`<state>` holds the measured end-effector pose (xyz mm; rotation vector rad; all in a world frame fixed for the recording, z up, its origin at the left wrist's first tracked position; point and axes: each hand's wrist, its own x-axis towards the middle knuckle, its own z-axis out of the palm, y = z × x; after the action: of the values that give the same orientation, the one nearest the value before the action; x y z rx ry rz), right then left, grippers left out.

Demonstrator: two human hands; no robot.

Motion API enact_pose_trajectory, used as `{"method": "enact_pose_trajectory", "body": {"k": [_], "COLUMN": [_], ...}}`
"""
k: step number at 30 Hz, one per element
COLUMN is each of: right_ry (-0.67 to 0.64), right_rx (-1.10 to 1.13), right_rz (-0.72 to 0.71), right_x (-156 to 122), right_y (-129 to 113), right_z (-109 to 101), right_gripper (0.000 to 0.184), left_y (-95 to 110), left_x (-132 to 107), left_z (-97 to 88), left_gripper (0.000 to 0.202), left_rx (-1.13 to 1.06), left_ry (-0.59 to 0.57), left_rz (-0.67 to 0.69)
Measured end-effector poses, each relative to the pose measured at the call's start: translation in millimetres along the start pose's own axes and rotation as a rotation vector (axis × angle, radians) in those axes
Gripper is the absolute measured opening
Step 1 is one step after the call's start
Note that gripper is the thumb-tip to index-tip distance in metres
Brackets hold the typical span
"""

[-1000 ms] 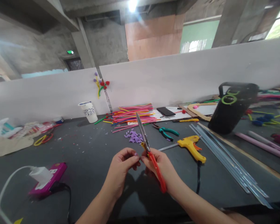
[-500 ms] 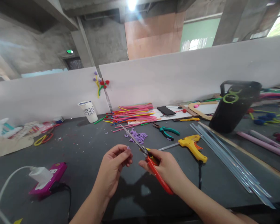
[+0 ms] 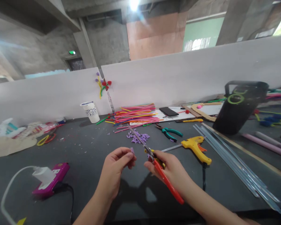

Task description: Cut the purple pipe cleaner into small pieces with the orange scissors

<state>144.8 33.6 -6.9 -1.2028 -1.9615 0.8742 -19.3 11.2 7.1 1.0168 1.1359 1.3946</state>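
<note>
My left hand (image 3: 117, 168) is closed in a pinch on a small purple piece (image 3: 132, 150) held up at its fingertips. My right hand (image 3: 170, 170) grips red-handled scissors (image 3: 154, 159); their blades are shut and point up and left toward a heap of purple cut pieces (image 3: 138, 137) on the dark table (image 3: 89, 150). The two hands are a little apart above the table's near edge.
A yellow glue gun (image 3: 196, 148), green-handled pliers (image 3: 168, 132) and long clear sticks (image 3: 231, 162) lie to the right. Coloured pipe cleaners (image 3: 135, 117), a paper cup (image 3: 91, 111) and a phone (image 3: 168, 111) are at the back. A pink power strip (image 3: 52, 179) lies left, a black bin (image 3: 240, 106) right.
The hands have drawn apart from touching. The scissors tilted from upright to pointing up-left and sank lower. The left hand still pinches the purple piece.
</note>
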Motion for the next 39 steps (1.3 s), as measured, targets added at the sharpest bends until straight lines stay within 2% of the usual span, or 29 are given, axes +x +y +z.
{"method": "enact_pose_trajectory", "body": {"k": [4,9,12,21,26,31,36,39], "right_ry": [0.064,0.048,0.062,0.108,0.116,0.102,0.051,0.034], "right_rx": [0.220,0.321,0.280,-0.061,-0.077,-0.044,-0.109,-0.138], "right_rz": [-0.032,0.015,-0.008,-0.132,-0.145,-0.104,0.019,-0.002], "right_x": [0.2,1.0,1.2,0.8,0.3,1.1,2.4,0.3], "right_y": [-2.7,-1.8,0.1,0.7,2.2,1.4,-0.7,-0.6], "right_z": [7.7,9.8,8.3,6.3,7.6,6.8,1.0,-2.7], "right_gripper": [0.013,0.007,0.007,0.005,0.005,0.006,0.009,0.021], "left_y": [-9.7,-14.4,-12.9,-18.4,-22.2,-17.6,-8.0,-0.6], "left_x": [-1.0,-3.1,-3.7,-2.4,-2.8,-3.6,1.6,5.7], "left_z": [6.6,12.3,13.2,14.0,14.6,15.4,7.6,-2.3], "left_gripper": [0.008,0.010,0.010,0.008,0.008,0.009,0.008,0.008], "left_rx": [0.212,0.377,0.432,0.452,0.457,0.470,0.312,0.198], "left_ry": [-0.115,-0.197,-0.181,-0.159,-0.154,-0.139,-0.022,0.066], "left_rz": [-0.005,0.035,0.066,0.107,0.123,0.120,0.045,0.037]}}
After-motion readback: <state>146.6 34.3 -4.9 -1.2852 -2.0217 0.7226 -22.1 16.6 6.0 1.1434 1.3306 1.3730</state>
